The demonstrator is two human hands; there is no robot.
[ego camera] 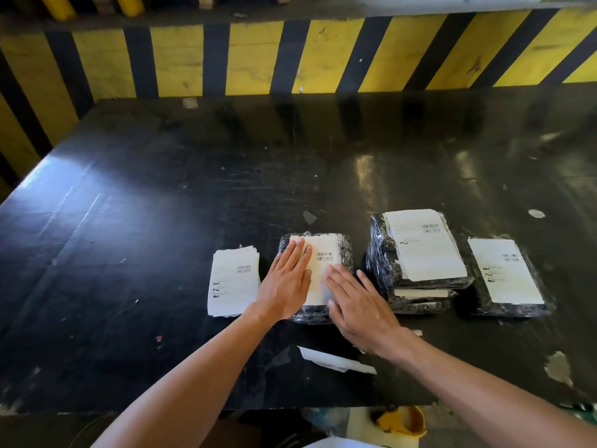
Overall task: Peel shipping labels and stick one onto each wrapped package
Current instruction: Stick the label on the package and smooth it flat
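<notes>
A black wrapped package [345, 250] lies at the middle of the black table [129, 221], with a white shipping label [323, 253] on its top. My left hand [286, 282] lies flat on the label's left part, fingers spread. My right hand [358, 308] lies flat on the label's lower right part. Neither hand grips anything. A stack of white labels [233, 281] sits just left of this package. To the right stands a pile of two labelled packages [420, 253]. Further right lies one more labelled package [507, 276].
A strip of peeled white backing paper [336, 360] lies near the table's front edge. A yellow and black striped wall [290, 56] rises behind the table. Below the front edge sits a yellow object [403, 420] on the floor. Small paper scraps dot the table at right.
</notes>
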